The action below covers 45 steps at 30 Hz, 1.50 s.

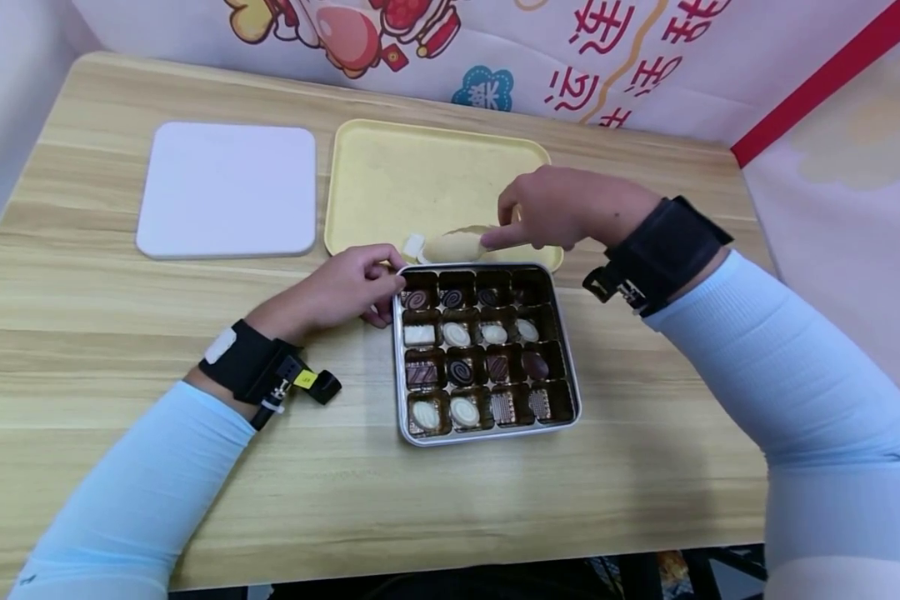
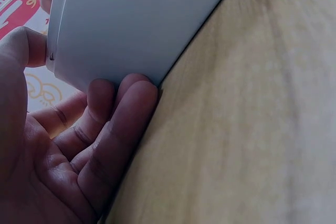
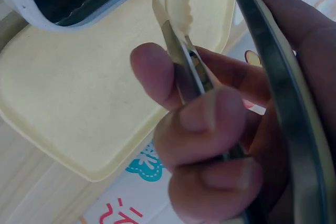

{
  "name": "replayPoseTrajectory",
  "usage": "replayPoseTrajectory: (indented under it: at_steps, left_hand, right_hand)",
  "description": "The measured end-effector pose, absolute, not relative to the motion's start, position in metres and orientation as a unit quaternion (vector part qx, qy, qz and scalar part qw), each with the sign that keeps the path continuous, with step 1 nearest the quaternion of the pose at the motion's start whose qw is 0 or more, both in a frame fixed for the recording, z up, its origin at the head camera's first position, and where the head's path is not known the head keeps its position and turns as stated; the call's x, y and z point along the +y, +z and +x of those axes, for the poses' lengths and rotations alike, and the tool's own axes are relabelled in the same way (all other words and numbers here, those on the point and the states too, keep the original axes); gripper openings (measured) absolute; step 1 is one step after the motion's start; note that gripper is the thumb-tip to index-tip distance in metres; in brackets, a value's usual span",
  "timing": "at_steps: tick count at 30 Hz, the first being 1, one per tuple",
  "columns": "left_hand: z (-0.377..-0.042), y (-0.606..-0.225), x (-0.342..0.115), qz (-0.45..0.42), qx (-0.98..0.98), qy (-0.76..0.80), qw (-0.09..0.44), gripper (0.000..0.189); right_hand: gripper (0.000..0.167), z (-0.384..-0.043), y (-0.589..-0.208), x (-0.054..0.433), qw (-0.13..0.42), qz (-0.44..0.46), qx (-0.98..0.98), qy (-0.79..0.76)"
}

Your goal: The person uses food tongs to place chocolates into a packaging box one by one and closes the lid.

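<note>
A tin of chocolates (image 1: pixel 487 435) lies in front of me, its brown divided insert holding dark and white chocolates. My left hand (image 1: pixel 345 287) holds the tin's back left corner. In the left wrist view its thumb is at the rim and curled fingers (image 2: pixel 123 124) press the white side wall. My right hand (image 1: pixel 551 208) grips food tongs (image 1: pixel 453 247) with cream, scalloped tips, just behind the tin's back rim. A small white piece (image 1: pixel 413 247) shows at the tongs' tips. In the right wrist view, fingers wrap one tong arm (image 3: pixel 181 61); the tips are partly cut off at the top.
Behind the tin lies a pale yellow tray (image 1: pixel 420 167), partly under the tongs. A white rectangular lid or board (image 1: pixel 227 190) rests to its left. A printed backdrop (image 1: pixel 525 50) stands along the back edge of the wooden table (image 1: pixel 307 500).
</note>
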<state>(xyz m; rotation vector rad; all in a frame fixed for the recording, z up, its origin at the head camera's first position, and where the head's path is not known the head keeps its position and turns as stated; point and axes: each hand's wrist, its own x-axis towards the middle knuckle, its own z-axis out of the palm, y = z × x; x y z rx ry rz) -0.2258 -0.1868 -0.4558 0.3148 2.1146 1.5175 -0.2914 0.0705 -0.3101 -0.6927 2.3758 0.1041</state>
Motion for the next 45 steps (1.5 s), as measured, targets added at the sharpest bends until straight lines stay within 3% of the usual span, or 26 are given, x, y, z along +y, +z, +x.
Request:
replayPoseTrajectory:
  at_steps: [9,15,23,28,32,34,36,41,43,45]
  left_hand:
    - [-0.226,-0.456,-0.187,0.116,0.778,0.562,0.255,0.021]
    - [-0.225,-0.456,-0.188,0.119,0.779,0.561,0.253,0.021]
    - [-0.225,-0.456,-0.188,0.121,0.783,0.557,0.248,0.022]
    - [-0.225,-0.456,-0.187,0.116,0.783,0.559,0.249,0.021]
    - [-0.224,-0.456,-0.186,0.115,0.782,0.560,0.248,0.020]
    - [-0.224,-0.455,-0.186,0.117,0.782,0.559,0.249,0.021]
    - [-0.225,-0.455,-0.187,0.116,0.783,0.558,0.249,0.020]
    - [-0.226,-0.457,-0.187,0.114,0.784,0.557,0.251,0.020]
    - [-0.226,-0.458,-0.187,0.114,0.784,0.556,0.251,0.020]
    - [-0.226,-0.458,-0.187,0.114,0.783,0.557,0.252,0.021]
  right_hand:
    - [0.050,-0.294,-0.319,0.082,0.225,-0.275,0.933,0.049]
    - [0.058,-0.293,-0.321,0.087,0.187,-0.245,0.949,0.058]
    - [0.054,-0.271,-0.324,0.093,-0.016,-0.339,0.934,0.109]
    - [0.052,-0.265,-0.333,0.088,-0.055,-0.349,0.921,0.163]
    - [0.048,-0.266,-0.338,0.088,-0.042,-0.331,0.929,0.160]
    - [0.046,-0.269,-0.337,0.090,-0.009,-0.314,0.940,0.132]
    - [0.047,-0.274,-0.337,0.094,0.048,-0.292,0.951,0.088]
    - [0.067,-0.294,-0.338,0.115,0.274,-0.162,0.944,-0.084]
    - [0.074,-0.299,-0.338,0.123,0.328,-0.111,0.930,-0.124]
    - [0.077,-0.302,-0.338,0.128,0.346,-0.091,0.924,-0.133]
